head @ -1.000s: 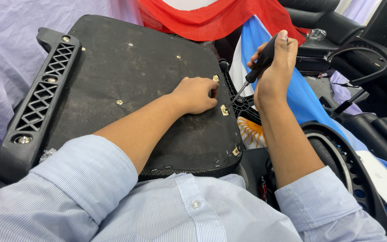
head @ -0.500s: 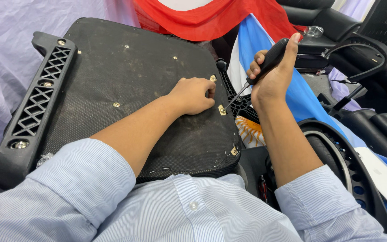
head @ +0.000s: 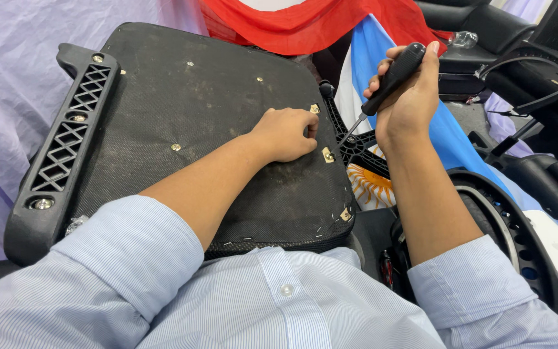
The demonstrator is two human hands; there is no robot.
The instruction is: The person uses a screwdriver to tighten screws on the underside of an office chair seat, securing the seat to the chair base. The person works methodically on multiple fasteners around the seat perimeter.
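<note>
An upturned black chair seat (head: 188, 110) lies across my lap, its fabric underside dusty and dotted with small metal fittings. My left hand (head: 285, 134) rests curled on the seat near its right edge, fingers closed beside a small brass bracket (head: 327, 154). My right hand (head: 408, 97) grips a black-handled screwdriver (head: 389, 81), held tilted, with its tip down at that bracket. A black lattice armrest bar (head: 66, 142) is bolted along the seat's left side.
Red cloth (head: 305, 26) and a blue-and-white flag (head: 369, 58) lie behind the seat. Pale purple fabric (head: 8, 77) hangs at left. Black chair parts (head: 524, 71) and a round chair base (head: 505, 226) crowd the right side.
My right hand has lowered and tilted the screwdriver so its tip now reaches the brass bracket. My left hand has stayed on the seat by the bracket.
</note>
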